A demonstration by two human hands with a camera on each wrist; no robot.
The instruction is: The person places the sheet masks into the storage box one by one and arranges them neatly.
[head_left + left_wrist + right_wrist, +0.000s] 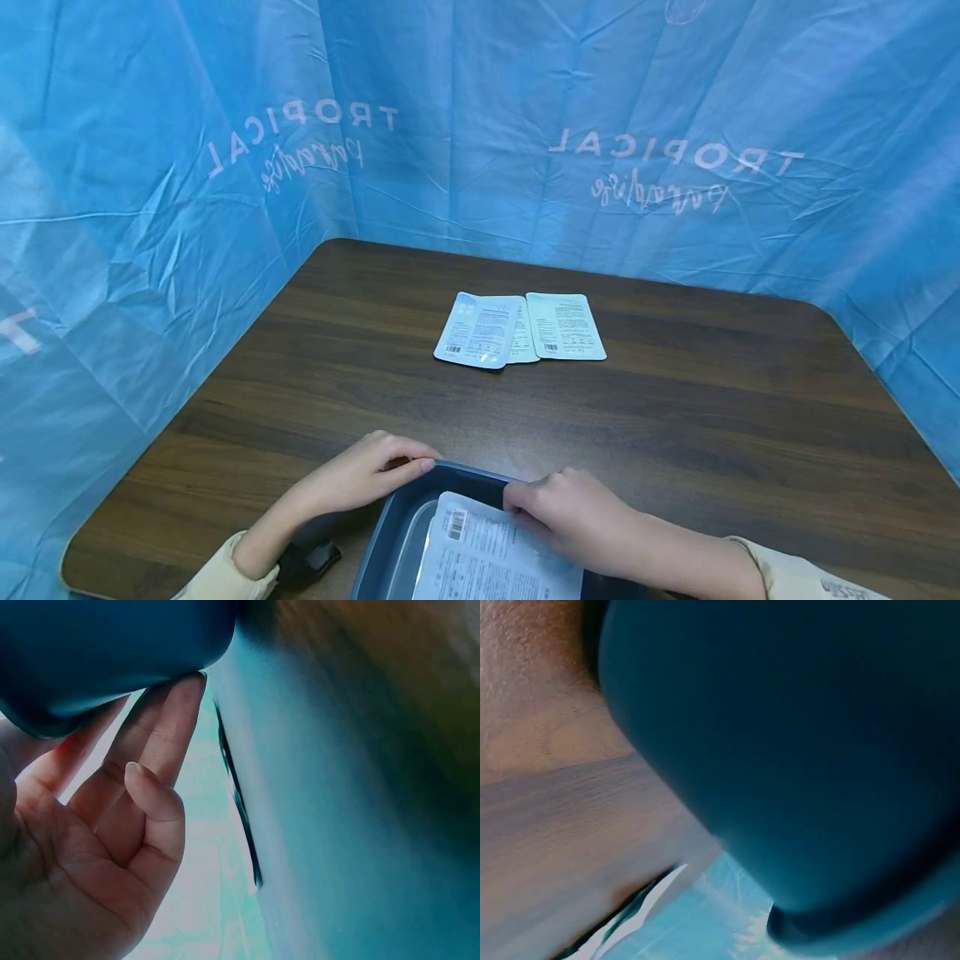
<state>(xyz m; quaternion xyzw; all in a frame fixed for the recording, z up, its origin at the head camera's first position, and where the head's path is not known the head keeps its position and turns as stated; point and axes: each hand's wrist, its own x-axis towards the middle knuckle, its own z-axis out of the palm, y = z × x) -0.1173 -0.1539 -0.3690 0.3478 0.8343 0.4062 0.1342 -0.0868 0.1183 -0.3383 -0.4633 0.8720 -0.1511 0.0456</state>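
Observation:
A dark blue tray (476,473) sits at the table's near edge in the head view, cut off by the frame. Inside it lies a flat pale-blue printed packet (480,554) with a barcode. My left hand (367,471) holds the tray's far left corner; in the left wrist view its fingertips (191,694) touch the tray (120,645) just by the rim, little finger bent in. Reaching over the far wall, my right hand (573,517) grips the packet's far edge with curled fingers, their tips hidden. The tray's outer wall (780,765) fills most of the right wrist view.
Farther back on the brown wooden table (675,433) lie a pale-blue packet (474,332), a partly covered greenish one (523,340) and another greenish packet (567,327). A black object (309,560) is by my left wrist. Blue printed sheets (480,150) hang around the table.

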